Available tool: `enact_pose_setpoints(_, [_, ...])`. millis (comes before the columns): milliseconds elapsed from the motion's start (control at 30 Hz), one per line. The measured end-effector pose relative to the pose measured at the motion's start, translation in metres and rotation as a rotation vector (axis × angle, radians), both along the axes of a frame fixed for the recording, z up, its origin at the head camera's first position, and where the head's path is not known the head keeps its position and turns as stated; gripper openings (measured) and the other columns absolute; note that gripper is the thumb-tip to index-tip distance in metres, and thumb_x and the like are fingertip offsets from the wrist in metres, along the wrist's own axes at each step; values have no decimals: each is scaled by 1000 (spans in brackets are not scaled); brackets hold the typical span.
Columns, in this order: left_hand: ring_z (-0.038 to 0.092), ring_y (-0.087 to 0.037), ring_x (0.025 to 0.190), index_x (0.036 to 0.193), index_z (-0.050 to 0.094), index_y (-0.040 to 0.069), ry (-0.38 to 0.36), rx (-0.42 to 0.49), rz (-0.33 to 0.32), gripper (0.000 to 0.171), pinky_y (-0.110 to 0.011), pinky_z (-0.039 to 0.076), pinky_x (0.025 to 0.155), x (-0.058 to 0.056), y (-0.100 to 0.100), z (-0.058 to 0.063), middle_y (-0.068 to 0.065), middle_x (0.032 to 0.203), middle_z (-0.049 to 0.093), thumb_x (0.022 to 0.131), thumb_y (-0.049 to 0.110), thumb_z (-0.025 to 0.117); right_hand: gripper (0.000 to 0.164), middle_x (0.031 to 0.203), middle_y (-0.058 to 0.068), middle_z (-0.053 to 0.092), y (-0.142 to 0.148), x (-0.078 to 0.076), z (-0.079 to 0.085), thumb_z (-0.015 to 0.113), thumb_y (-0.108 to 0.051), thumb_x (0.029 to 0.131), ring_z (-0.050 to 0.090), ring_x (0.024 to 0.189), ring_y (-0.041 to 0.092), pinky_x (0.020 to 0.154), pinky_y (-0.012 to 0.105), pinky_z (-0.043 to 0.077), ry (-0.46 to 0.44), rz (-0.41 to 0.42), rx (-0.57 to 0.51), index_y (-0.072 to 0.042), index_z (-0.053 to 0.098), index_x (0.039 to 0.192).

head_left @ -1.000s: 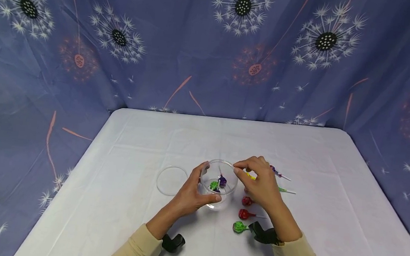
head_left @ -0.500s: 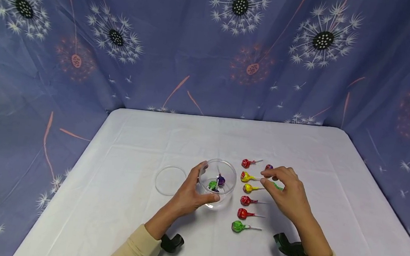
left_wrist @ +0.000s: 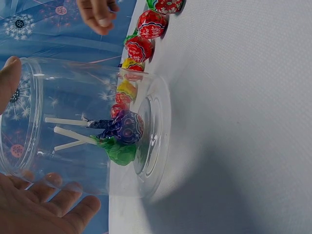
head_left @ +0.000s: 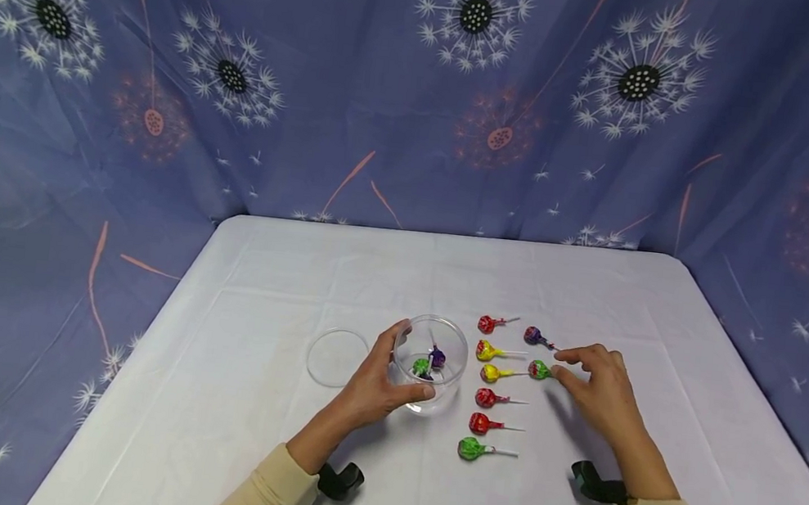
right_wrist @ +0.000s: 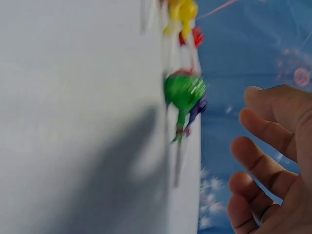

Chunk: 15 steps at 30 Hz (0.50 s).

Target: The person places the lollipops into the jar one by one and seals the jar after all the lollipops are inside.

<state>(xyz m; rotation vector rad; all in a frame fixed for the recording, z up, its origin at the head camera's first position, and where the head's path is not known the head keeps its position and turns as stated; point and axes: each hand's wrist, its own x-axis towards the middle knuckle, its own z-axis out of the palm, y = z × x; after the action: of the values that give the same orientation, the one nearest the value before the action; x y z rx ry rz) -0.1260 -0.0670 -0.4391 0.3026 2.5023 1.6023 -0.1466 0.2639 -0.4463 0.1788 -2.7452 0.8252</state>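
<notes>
My left hand (head_left: 377,385) grips a clear plastic jar (left_wrist: 80,168) around its side, thumb at the front. Inside the jar sit a purple lollipop (left_wrist: 127,127) and green-wrapped candy (left_wrist: 121,151), their white sticks pointing towards the mouth. My right hand (head_left: 604,393) hovers over the table with thumb and index finger apart and nothing between them. Just left of its fingertips lie a green lollipop (head_left: 539,370) and, farther back, another purple lollipop (head_left: 532,335). The right wrist view shows the green lollipop's head and stick clear of the fingers.
Left of the jar lies a clear round lid (head_left: 308,355). A column of lollipops runs along the jar's right side: a red one (head_left: 487,324) at the back, yellow ones (head_left: 487,350), more red ones, and a green one (head_left: 470,449) nearest the front. A white cloth covers the table (head_left: 284,273).
My right hand has moved right from the jar's rim, past the lollipop column, to beside the green and purple lollipops. My left hand still holds the jar in place.
</notes>
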Motion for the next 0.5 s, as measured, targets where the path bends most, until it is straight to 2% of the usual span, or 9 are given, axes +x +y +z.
enact_pose_setpoints(233, [32, -29, 138, 148, 19, 28, 10, 3, -4, 98, -54, 27, 112, 0, -1, 0, -3, 153, 28, 71, 39, 80, 20, 95, 17, 59, 20, -13, -15, 70, -17, 82, 42, 88, 29, 69, 34, 29, -95, -13, 42, -6, 70, 99])
enact_pose_setpoints(500, [32, -29, 138, 148, 19, 30, 12, 4, -8, 97, -54, 28, 111, -1, -1, 0, -2, 153, 27, 72, 40, 80, 22, 97, 19, 59, 25, -15, -24, 68, -16, 81, 42, 88, 31, 71, 37, 28, -203, -10, 97, -5, 70, 99])
